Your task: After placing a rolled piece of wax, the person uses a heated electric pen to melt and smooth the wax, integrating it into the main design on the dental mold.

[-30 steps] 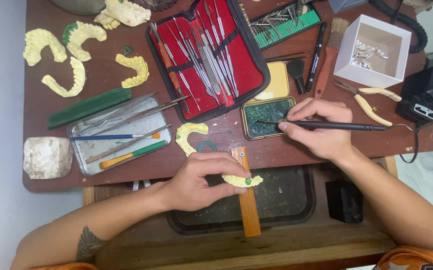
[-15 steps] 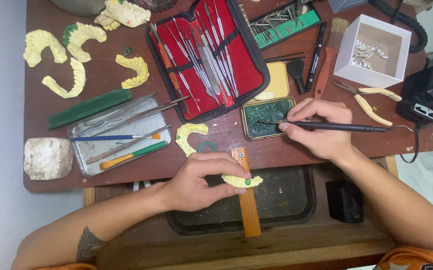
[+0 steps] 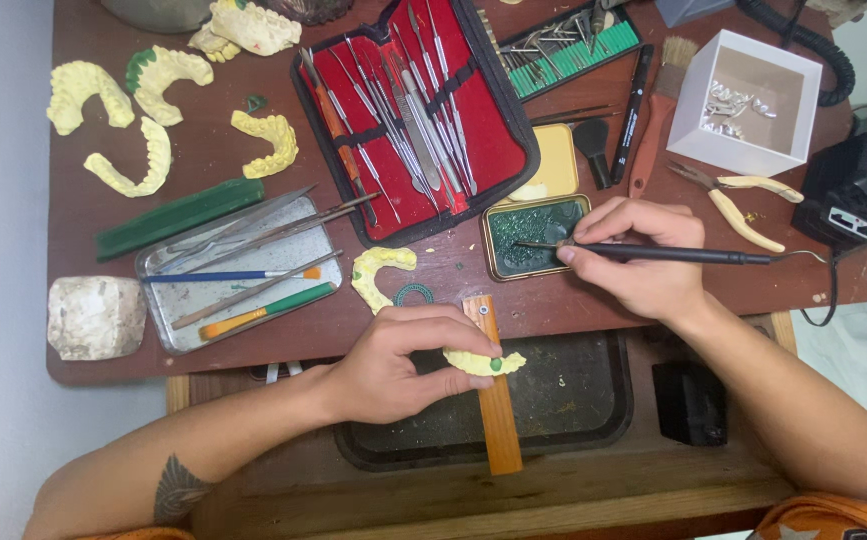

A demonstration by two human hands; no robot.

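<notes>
Left hand (image 3: 393, 362) clenched on a yellow dental cast (image 3: 483, 362), resting across the wooden peg (image 3: 494, 400) near the desk (image 3: 653, 300) edge. Right hand (image 3: 643, 255) grips a black wax pen (image 3: 673, 254), its long axis left-right, tip in the green wax tin (image 3: 533, 235), far-right of the cast.

The left hand (image 3: 393, 365) covers most of the pale yellow plaster dental cast (image 3: 483, 362) it grips. The far edge cuts off a grey bowl (image 3: 158, 12) and a coiled black hose (image 3: 803, 40). The small silvery pieces in the white square box (image 3: 743, 103) are too small to identify.
</notes>
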